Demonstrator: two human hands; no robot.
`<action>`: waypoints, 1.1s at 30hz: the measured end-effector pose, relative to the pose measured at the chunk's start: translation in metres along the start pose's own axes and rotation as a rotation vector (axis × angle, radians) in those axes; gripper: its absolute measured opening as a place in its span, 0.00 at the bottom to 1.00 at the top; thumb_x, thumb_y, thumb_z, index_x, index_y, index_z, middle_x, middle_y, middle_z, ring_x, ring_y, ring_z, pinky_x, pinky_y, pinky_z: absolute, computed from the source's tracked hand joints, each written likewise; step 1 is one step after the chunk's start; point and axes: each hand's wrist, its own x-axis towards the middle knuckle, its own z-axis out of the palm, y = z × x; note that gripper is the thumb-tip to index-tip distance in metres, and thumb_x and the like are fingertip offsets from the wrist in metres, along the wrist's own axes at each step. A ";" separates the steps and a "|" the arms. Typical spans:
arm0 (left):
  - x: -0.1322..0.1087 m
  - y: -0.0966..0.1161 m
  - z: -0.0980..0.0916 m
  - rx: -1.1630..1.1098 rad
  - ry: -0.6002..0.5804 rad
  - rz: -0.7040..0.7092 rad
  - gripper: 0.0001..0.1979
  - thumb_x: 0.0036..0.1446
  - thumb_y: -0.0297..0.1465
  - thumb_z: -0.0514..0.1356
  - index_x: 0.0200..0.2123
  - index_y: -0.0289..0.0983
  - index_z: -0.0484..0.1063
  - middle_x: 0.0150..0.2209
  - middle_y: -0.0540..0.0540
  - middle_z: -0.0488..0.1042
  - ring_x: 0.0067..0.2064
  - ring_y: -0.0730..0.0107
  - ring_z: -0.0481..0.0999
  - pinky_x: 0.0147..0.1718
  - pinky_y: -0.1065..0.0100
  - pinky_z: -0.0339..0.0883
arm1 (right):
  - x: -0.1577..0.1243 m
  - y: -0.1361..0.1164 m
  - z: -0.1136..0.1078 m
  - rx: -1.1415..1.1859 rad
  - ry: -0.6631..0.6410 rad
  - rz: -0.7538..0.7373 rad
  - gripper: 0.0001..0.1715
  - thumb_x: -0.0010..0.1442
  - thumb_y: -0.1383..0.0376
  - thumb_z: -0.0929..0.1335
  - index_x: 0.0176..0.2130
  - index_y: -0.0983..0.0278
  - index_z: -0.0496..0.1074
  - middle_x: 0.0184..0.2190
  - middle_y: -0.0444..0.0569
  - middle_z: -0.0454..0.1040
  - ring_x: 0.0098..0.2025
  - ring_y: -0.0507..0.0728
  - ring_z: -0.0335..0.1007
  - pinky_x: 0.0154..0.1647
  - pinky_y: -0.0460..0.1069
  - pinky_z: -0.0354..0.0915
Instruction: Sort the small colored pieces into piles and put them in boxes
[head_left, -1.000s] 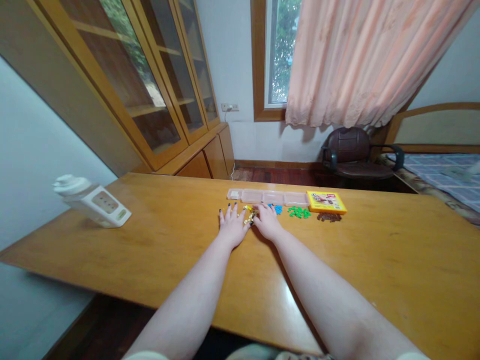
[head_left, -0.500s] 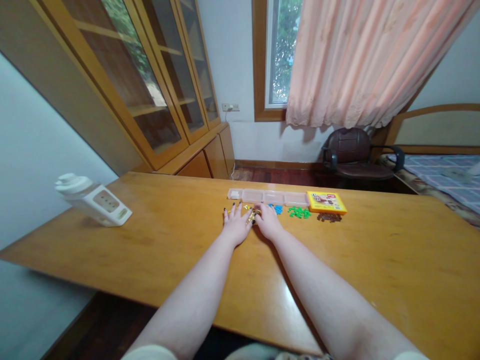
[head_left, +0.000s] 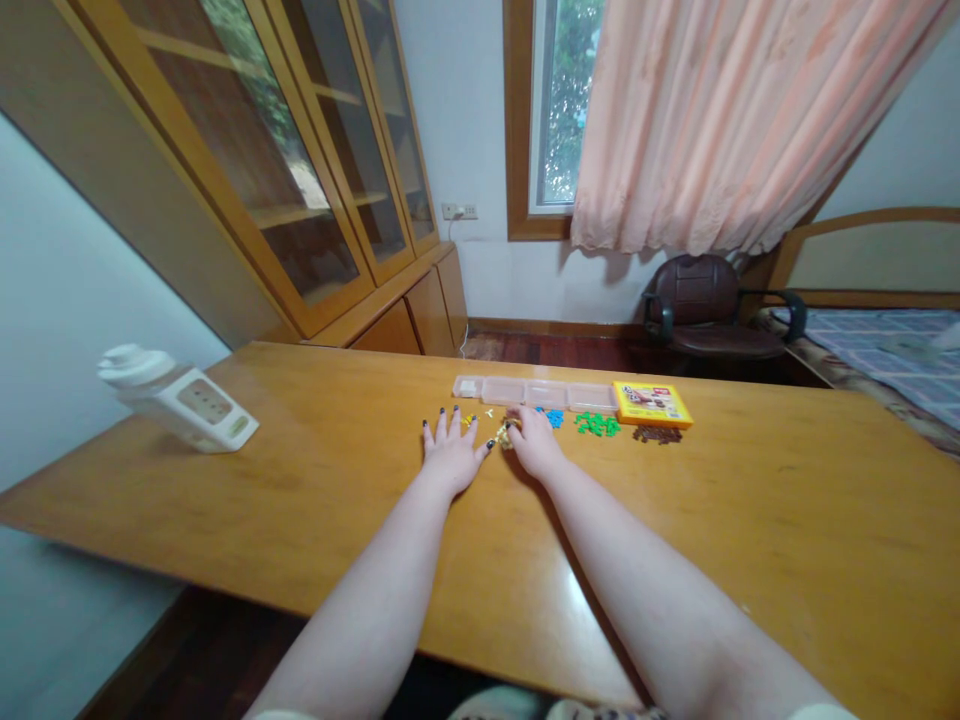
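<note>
My left hand (head_left: 451, 460) lies on the wooden table with its fingers spread, holding nothing; its thumb is close to a small pile of pale yellow pieces (head_left: 502, 436). Curled over the right side of that pile is my right hand (head_left: 534, 440), its fingertips partly hidden, so what it grips is unclear. Yellow pieces (head_left: 469, 420) lie just beyond my left fingers. To the right are piles of blue pieces (head_left: 555, 418), green pieces (head_left: 598, 425) and brown pieces (head_left: 658, 435).
Clear plastic trays (head_left: 547, 393) stand in a row behind the piles, beside a yellow box (head_left: 652, 403). A white bottle (head_left: 184, 398) lies tilted at the table's left. Beyond the table (head_left: 780, 520) are a chair (head_left: 705, 305) and a glass-door cabinet.
My left hand has moved left, away from the pale yellow pile, uncovering some yellow pieces, and its fingers are spread wider. My right hand has barely moved.
</note>
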 end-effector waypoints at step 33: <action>-0.009 0.018 0.013 -0.019 -0.080 0.159 0.38 0.61 0.50 0.40 0.66 0.30 0.43 0.68 0.36 0.39 0.68 0.55 0.39 0.63 0.47 0.34 | 0.001 -0.002 0.001 0.022 0.016 0.039 0.16 0.59 0.67 0.62 0.47 0.66 0.69 0.46 0.54 0.73 0.50 0.59 0.65 0.55 0.54 0.54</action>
